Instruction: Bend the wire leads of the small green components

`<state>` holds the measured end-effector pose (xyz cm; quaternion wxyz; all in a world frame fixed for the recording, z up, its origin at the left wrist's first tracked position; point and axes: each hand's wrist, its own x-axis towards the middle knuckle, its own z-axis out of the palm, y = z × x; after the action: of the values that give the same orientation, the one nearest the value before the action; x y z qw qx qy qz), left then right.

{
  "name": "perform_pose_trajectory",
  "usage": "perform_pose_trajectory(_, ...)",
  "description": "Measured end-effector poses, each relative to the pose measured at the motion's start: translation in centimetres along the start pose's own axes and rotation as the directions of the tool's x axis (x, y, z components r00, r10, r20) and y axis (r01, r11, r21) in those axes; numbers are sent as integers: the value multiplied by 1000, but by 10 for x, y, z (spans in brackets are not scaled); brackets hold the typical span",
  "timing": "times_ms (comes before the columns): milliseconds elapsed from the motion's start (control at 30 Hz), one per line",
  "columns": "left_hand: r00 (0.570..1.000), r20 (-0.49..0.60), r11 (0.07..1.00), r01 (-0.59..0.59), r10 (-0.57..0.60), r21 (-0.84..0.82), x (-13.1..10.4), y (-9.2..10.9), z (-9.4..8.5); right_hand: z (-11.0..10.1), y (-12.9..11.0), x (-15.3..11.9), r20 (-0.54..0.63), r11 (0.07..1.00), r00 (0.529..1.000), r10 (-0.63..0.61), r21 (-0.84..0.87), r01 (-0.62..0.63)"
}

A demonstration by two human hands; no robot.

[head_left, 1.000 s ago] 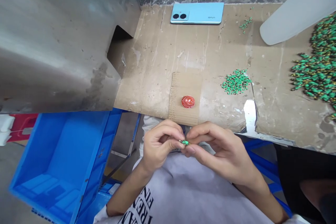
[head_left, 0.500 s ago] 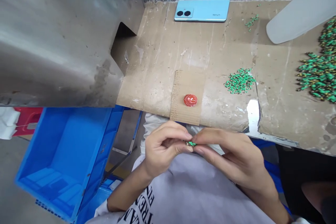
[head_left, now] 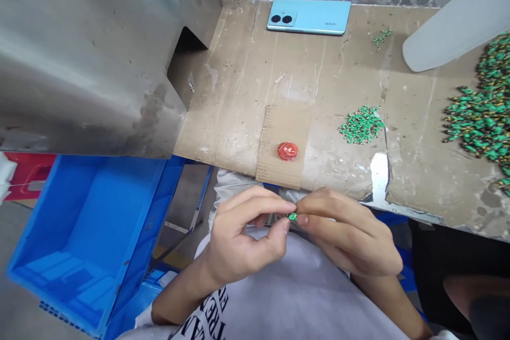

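Between the fingertips of both hands, just in front of the table edge, is a small green piece [head_left: 292, 217] with a darker end; its exact kind is too small to make out. My left hand [head_left: 249, 236] pinches it from the left, thumb below and index finger above. From the right, my right hand [head_left: 350, 234] grips it with thumb and index finger, the other fingers curled behind. Beyond the hands, a red round blob of paste [head_left: 287, 151] sits on a cardboard strip [head_left: 279, 123]. A small heap of tiny green pieces [head_left: 362, 125] lies to its right.
A larger pile of green and dark pieces [head_left: 484, 117] covers the right side. Near it leans a white tube-like object [head_left: 450, 26]. A light blue phone [head_left: 308, 17] lies at the back. To the left stand a metal housing [head_left: 87, 64] and a blue crate [head_left: 99, 218].
My left thumb has drawn down and back a little, and the right fingers have shifted around the green piece. The view has moved slightly to the right.
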<state>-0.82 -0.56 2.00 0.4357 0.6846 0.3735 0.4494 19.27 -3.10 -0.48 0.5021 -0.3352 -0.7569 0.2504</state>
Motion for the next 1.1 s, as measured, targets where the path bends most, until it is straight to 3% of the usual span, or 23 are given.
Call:
perform_pose_trajectory(300,995,0,993,97,-97,63,0,6,3,1,4,-3,-35,998,998,49,-33,-50)
perform_pose_trajectory(467,999,-11,987,35,-34,154,-1,6,4,3,2,1,-55,995,994,97,40,-95)
perform_pose_trajectory(633,999,-18,972,-28,33,233,-1,6,6,7,-6,1,-77,960,963,258,134,-247)
perform_pose_trajectory(800,1000,-24,985,18,-14,173,3,6,5,9,-11,-2,-84,926,935,344,193,-323)
perform_pose_trajectory(967,985,-2,984,172,-172,41,6,7,3,9,-11,-2,-125,896,908,401,257,-361)
perform_pose_trajectory(1100,982,-31,981,190,-189,32,5,6,5,10,-10,-1,-109,874,897,428,304,-380)
